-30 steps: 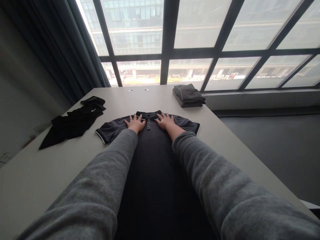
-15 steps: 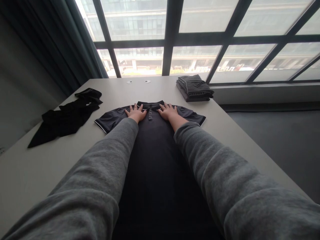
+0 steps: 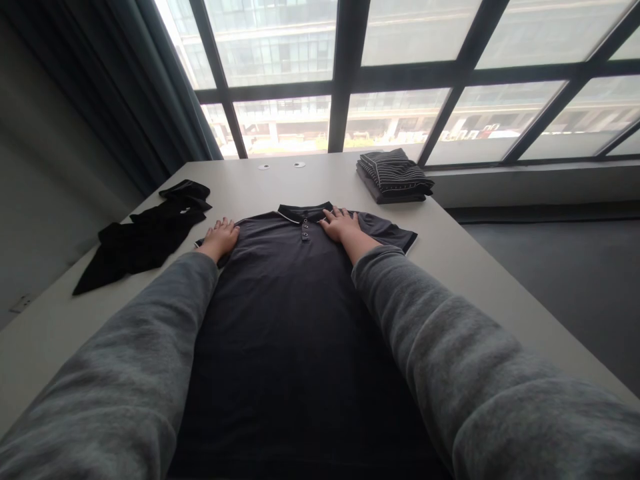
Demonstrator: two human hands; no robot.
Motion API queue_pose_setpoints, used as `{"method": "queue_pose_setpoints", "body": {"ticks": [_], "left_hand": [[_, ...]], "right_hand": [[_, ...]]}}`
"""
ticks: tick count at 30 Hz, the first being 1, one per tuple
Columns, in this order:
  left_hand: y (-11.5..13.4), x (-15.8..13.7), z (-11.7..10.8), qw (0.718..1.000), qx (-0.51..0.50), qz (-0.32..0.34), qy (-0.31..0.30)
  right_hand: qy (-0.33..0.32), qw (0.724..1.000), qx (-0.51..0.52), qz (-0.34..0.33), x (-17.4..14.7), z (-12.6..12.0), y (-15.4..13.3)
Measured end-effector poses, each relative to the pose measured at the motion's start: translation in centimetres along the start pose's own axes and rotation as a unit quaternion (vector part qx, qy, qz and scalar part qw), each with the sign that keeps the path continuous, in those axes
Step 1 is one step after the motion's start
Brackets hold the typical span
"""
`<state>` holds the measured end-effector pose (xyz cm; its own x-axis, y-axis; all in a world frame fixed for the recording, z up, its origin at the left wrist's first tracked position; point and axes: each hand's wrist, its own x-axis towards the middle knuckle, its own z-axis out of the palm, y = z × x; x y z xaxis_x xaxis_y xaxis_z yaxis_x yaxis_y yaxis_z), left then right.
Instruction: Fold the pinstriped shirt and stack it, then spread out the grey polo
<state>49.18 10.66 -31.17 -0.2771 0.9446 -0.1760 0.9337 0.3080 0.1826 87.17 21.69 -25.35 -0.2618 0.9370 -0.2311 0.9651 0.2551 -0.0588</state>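
Note:
A dark grey polo shirt [image 3: 300,300] lies front up on the white table, its buttoned collar at the far end and its body running toward me. My left hand [image 3: 221,238] rests on the left sleeve near the shoulder, fingers stretched out and covering most of that sleeve. Beside the collar, my right hand [image 3: 341,225] lies flat with fingers spread on the shirt's right shoulder. The right sleeve lies spread outward past that hand. My forearms hide parts of the shirt's side edges.
A crumpled black garment [image 3: 145,240] lies on the table's left side. Folded clothes, a striped one on top [image 3: 395,172], are stacked at the far right corner. Two round white cable covers [image 3: 299,165] sit near the back edge of the table [image 3: 240,183], before the windows.
My left hand has moved left from beside the collar out to the left sleeve, which now looks partly covered. My right hand stays at the collar. The view has shifted slightly.

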Motion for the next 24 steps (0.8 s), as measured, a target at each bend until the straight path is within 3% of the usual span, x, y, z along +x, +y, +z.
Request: {"method": "queue_pose_setpoints", "body": {"ticks": [4, 7, 10, 18, 21, 24], "left_hand": [[-1.8, -2.6, 0.7, 0.996, -0.014, 0.048, 0.078], [-2.4, -4.3, 1.5, 0.994, -0.019, 0.081, 0.064], [-2.5, -5.1, 1.9, 0.998, -0.007, 0.061, 0.023], [-3.8, -4.4, 1.6, 0.999, -0.024, -0.001, 0.044], [-5.3, -4.3, 2.1, 0.998, -0.031, -0.022, 0.044], [-6.5, -4.3, 2.6, 0.998, -0.037, -0.022, 0.038]], "right_hand": [[0.003, 1.000, -0.002, 0.000, 0.1, 0.1, 0.0], [0.001, 1.000, -0.003, 0.001, 0.1, 0.1, 0.1], [-0.001, 1.000, -0.003, 0.001, 0.0, 0.1, 0.1], [0.039, 0.998, 0.028, -0.040, -1.0, -0.7, 0.1], [0.094, 0.993, 0.036, -0.054, -3.0, -1.2, 2.4], [0.097, 0.994, 0.026, -0.035, -6.8, -1.1, 7.2]]}}
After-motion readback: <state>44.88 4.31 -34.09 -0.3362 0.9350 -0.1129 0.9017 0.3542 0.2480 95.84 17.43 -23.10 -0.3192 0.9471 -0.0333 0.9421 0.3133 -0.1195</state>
